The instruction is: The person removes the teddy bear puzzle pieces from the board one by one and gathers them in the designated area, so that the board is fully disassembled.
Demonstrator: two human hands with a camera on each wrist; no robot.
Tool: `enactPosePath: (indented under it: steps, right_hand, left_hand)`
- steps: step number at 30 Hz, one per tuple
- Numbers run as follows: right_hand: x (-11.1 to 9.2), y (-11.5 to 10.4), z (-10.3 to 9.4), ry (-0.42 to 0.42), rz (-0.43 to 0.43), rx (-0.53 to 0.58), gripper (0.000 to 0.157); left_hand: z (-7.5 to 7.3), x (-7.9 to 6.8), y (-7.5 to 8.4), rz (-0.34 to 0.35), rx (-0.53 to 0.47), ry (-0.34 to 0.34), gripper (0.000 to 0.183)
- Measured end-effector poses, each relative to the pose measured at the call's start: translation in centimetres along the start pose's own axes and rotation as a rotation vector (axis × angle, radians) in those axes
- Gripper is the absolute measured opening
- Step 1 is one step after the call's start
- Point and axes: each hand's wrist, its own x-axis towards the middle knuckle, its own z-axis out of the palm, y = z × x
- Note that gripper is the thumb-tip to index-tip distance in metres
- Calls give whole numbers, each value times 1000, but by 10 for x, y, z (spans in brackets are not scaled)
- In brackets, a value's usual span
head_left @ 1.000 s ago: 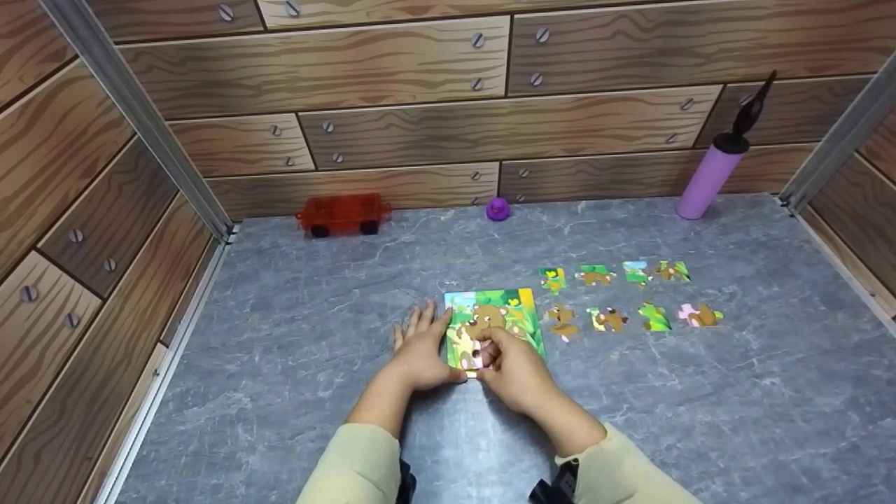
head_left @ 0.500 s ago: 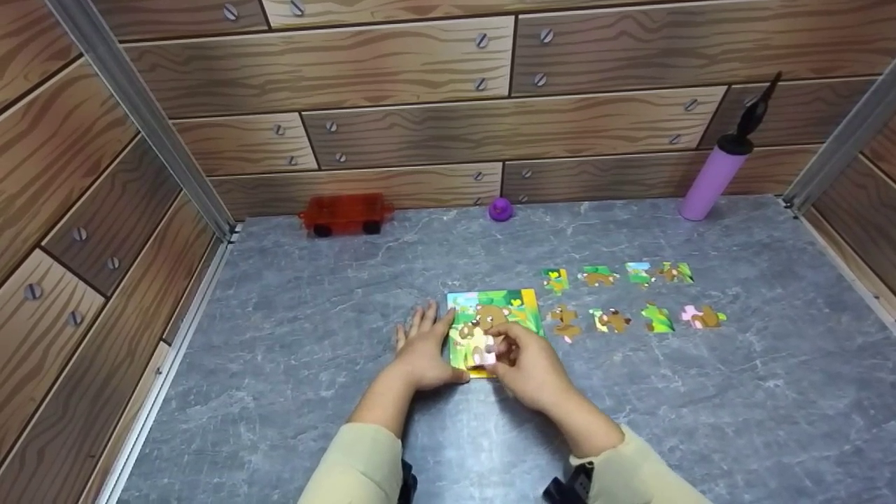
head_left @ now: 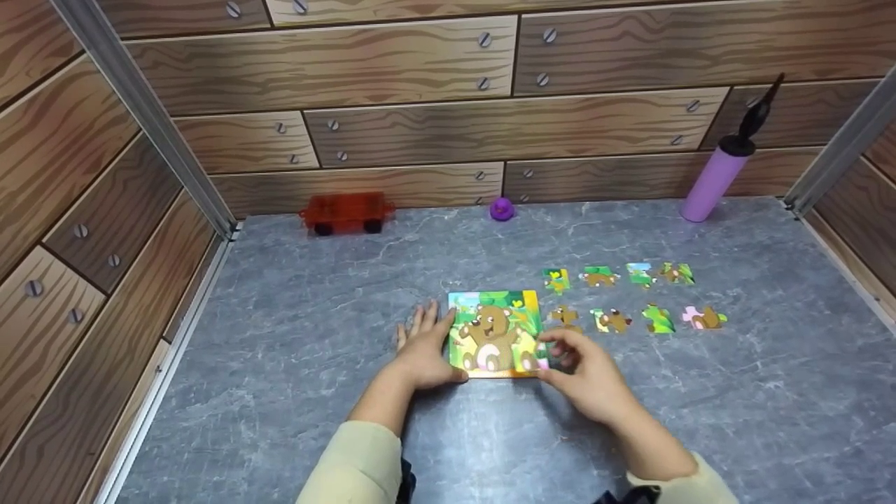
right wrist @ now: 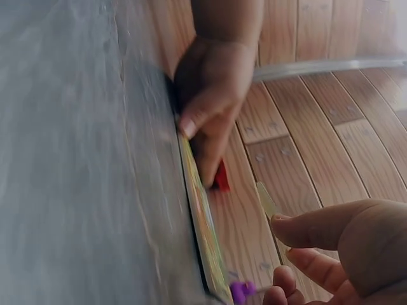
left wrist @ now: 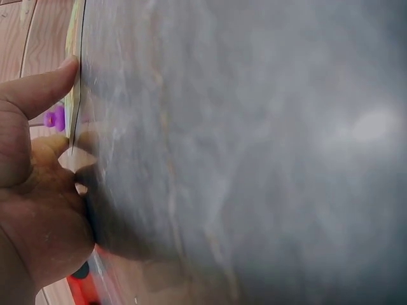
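The square bear puzzle board (head_left: 490, 329) lies on the grey table. At its left edge rests my left hand (head_left: 422, 355), fingers extended flat, thumb against the lower left corner; that thumb also touches the board's edge (left wrist: 75, 95) in the left wrist view. Over the lower right corner, my right hand (head_left: 584, 374) pinches a puzzle piece (head_left: 528, 360) between thumb and fingers. The same piece appears edge-on as a thin pale sliver in the right wrist view, apart from the board (right wrist: 206, 235) there.
Two rows of loose puzzle pieces, among them a green piece (head_left: 656, 318), lie to the right of the board. Along the back wall stand a red toy wagon (head_left: 348, 213), a small purple duck (head_left: 501, 209) and a purple hand pump (head_left: 714, 183).
My right hand has moved right with the puzzle piece, from the board's lower middle to its lower right corner. The bear picture is uncovered. My left hand stays put.
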Motion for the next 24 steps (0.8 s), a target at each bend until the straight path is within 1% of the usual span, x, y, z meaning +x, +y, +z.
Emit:
enactPosePath:
  steps: [5,11,15,19,24]
  right_hand:
    - [-6,13,-23,26,17,-21,47]
    - [-11,28,-43,-14,80,-90,48]
    - [-11,36,-49,-43,86,-119,48]
    - [-11,41,-52,-60,106,-139,49]
    - [-9,44,-55,-81,125,-161,50]
  left_hand:
    - [2,2,-2,-9,11,-5,112]
    - [4,4,-4,-17,18,-2,114]
    - [3,3,-3,-19,14,5,115]
    - [2,0,0,-5,4,10,115]
    - [3,1,2,-6,15,12,115]
